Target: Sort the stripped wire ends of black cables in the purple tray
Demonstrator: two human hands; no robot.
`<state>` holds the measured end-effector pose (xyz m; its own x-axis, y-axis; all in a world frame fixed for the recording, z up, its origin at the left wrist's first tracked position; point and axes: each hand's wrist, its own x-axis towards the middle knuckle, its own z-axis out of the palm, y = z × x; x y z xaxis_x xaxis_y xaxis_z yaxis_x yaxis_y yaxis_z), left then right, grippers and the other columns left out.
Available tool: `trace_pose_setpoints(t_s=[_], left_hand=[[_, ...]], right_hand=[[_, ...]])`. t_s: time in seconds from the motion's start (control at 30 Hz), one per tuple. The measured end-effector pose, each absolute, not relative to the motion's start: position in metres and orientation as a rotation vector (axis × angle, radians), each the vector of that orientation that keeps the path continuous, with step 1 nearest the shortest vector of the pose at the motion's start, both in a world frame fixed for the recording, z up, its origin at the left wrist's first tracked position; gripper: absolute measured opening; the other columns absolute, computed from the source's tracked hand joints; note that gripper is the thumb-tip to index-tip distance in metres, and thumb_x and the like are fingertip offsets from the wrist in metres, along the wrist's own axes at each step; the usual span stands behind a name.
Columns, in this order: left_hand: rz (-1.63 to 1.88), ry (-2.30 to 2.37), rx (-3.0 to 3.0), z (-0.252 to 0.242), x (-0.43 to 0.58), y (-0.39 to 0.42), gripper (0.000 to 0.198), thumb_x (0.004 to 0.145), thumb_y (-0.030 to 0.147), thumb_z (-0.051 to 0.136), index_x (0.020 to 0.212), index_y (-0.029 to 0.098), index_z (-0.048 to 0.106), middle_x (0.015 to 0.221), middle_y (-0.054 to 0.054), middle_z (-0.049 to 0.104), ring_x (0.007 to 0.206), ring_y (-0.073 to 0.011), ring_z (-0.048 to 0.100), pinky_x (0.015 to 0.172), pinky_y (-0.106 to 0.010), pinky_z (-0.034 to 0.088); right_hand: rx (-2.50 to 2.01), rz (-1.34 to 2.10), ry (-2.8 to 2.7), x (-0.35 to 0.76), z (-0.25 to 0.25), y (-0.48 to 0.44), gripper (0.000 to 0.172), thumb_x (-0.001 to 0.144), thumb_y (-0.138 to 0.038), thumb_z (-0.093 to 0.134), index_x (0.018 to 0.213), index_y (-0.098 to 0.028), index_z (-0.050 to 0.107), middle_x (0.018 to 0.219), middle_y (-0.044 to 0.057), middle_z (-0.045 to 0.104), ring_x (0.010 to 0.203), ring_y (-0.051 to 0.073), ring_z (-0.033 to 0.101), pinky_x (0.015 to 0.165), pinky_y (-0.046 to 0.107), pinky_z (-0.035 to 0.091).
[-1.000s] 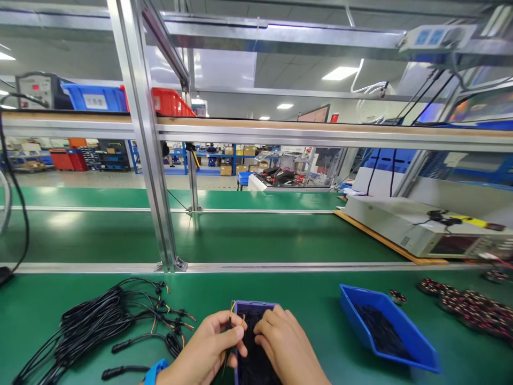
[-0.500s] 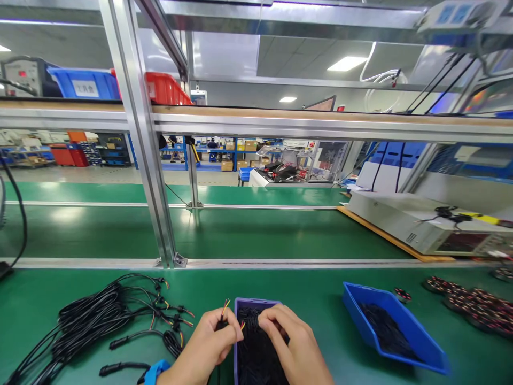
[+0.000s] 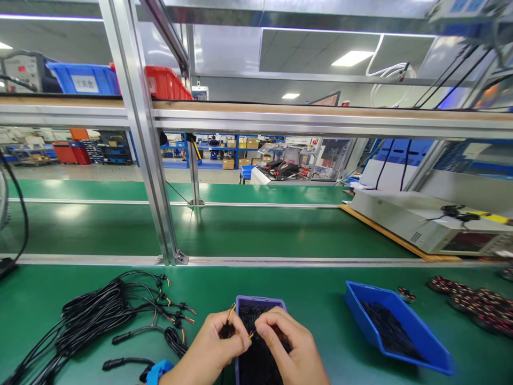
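My left hand (image 3: 208,345) and my right hand (image 3: 289,345) are held together over a purple plastic tray (image 3: 260,302) packed with short black cables. The left fingers pinch a short black cable (image 3: 226,330) whose red and yellow wire ends (image 3: 230,314) stick upward. The right fingertips pinch a thin wire tip (image 3: 250,335) showing yellow and red. To the left lies a bundle of long black cables with connectors (image 3: 92,315). A blue band (image 3: 159,371) circles my left wrist.
A blue tray of black cables (image 3: 396,326) sits tilted on the green bench to the right, beside several round red-and-black parts (image 3: 473,305). Aluminium frame uprights (image 3: 138,128) and rails stand ahead, with a white instrument (image 3: 428,224) beyond.
My fingers have come closer together above the purple tray, and the wire ends have shifted between them. The whole scene has drifted slightly upward and right in view.
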<state>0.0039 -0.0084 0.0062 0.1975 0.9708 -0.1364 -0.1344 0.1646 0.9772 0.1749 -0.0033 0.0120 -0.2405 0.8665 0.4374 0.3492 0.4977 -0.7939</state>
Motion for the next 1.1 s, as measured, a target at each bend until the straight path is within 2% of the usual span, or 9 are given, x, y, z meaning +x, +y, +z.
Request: trace_pose_setpoints(t_s=[0.2,0.43,0.67,0.93,1.1], left_hand=[[1.019,0.996,1.066,0.0068,0.0041,-0.0088,0.030,0.065,0.039,0.077,0.058,0.018,0.057,0.048,0.010,0.036,0.045,-0.0051,0.017,0.047,-0.021,0.020],[1.011,1.057,1.075,0.0049,0.0037,-0.0086,0.024,0.065,0.037,0.072,0.059,0.019,0.057,0.047,0.011,0.031,0.043,-0.0058,0.016,0.043,-0.022,0.017],[1.006,1.047,1.065,0.0079,0.0036,-0.0084,0.026,0.064,0.037,0.074,0.058,0.018,0.057,0.047,0.011,0.033,0.043,-0.0052,0.017,0.043,-0.021,0.018],[1.008,1.042,1.054,0.0069,0.0033,-0.0088,0.036,0.063,0.047,0.079,0.058,0.018,0.058,0.046,0.011,0.034,0.042,-0.0052,0.021,0.042,-0.021,0.018],[1.004,1.020,1.022,0.0067,0.0017,-0.0097,0.047,0.063,0.059,0.081,0.064,0.017,0.060,0.048,0.008,0.042,0.041,-0.0057,0.031,0.042,-0.021,0.017]], right_hand=[[-1.008,0.680,-1.844,0.1757,0.0135,-0.0039,0.036,0.102,-0.041,0.048,0.076,-0.022,0.063,0.077,0.002,0.068,0.072,0.018,0.063,0.067,0.024,0.048],[-1.003,0.669,-1.877,0.1787,0.0136,-0.0041,0.033,0.102,-0.037,0.047,0.077,-0.022,0.063,0.077,0.001,0.066,0.073,0.017,0.062,0.069,0.024,0.047],[-0.996,0.654,-1.884,0.1783,0.0145,-0.0048,0.035,0.103,-0.038,0.046,0.076,-0.022,0.063,0.076,0.002,0.066,0.071,0.018,0.062,0.066,0.024,0.047],[-0.990,0.629,-1.903,0.1788,0.0136,-0.0045,0.035,0.103,-0.039,0.046,0.077,-0.023,0.063,0.076,0.002,0.066,0.072,0.018,0.063,0.067,0.025,0.048],[-1.011,0.591,-1.899,0.1785,0.0141,-0.0040,0.033,0.103,-0.037,0.047,0.078,-0.023,0.064,0.076,0.001,0.067,0.071,0.017,0.063,0.067,0.024,0.048]])
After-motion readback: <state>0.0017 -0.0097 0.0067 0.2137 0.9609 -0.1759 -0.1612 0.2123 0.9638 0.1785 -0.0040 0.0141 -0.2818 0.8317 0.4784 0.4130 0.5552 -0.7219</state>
